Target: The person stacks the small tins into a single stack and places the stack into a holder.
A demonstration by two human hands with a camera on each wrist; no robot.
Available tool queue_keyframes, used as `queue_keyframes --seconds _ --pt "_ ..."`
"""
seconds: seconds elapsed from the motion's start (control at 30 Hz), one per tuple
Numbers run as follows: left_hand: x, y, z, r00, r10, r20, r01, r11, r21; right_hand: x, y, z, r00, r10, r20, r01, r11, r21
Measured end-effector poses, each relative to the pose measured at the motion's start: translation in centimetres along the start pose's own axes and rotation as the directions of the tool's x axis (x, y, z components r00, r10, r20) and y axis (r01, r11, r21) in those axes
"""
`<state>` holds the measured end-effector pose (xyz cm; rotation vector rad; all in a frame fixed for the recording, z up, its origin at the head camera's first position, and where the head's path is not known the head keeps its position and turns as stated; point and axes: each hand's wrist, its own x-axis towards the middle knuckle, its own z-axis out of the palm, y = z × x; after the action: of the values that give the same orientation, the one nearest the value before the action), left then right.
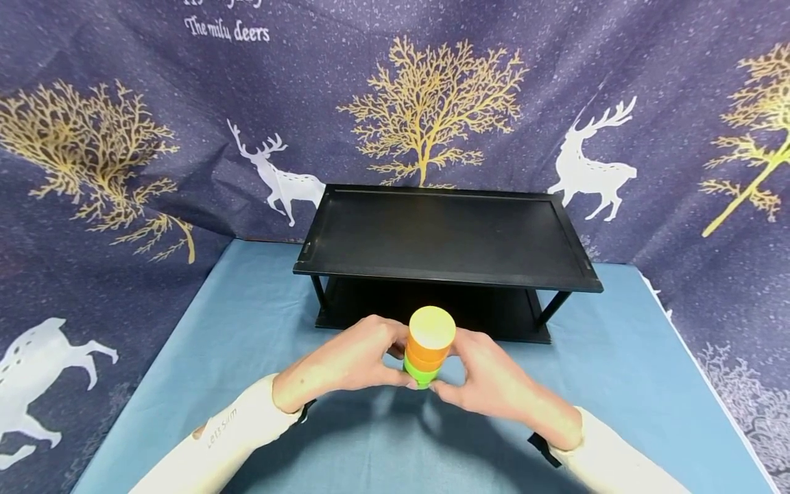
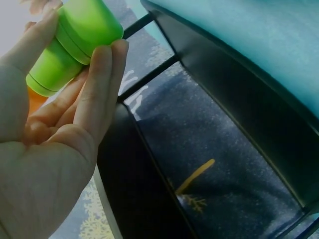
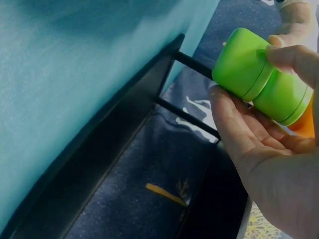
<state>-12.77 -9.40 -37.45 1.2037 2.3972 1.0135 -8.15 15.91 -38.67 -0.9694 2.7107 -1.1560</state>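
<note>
A cylindrical stack with a pale yellow top, an orange middle and a green lower part is held upright above the blue cloth, in front of a black two-level rack. My left hand grips its left side and my right hand its right side, thumbs on the near side at the green part. In the left wrist view the green part shows rounded edges and a narrower seam. The right wrist view shows the same green part between thumb and fingers. Whether the pieces are cups or jars I cannot tell.
The black rack stands just beyond my hands, its upper board on thin posts over a lower board. Blue cloth covers the table. A dark backdrop with deer and golden trees hangs behind and at both sides.
</note>
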Motion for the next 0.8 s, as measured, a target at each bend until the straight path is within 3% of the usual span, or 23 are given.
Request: queue_keyframes --seconds 0.8 --pt "1.0 2.5 -2.5 0.999 0.038 -0.004 -0.038 0.999 0.008 0.5 -1.9 -3.6 1.000 -0.003 0.002 0.003 0.999 -0.045"
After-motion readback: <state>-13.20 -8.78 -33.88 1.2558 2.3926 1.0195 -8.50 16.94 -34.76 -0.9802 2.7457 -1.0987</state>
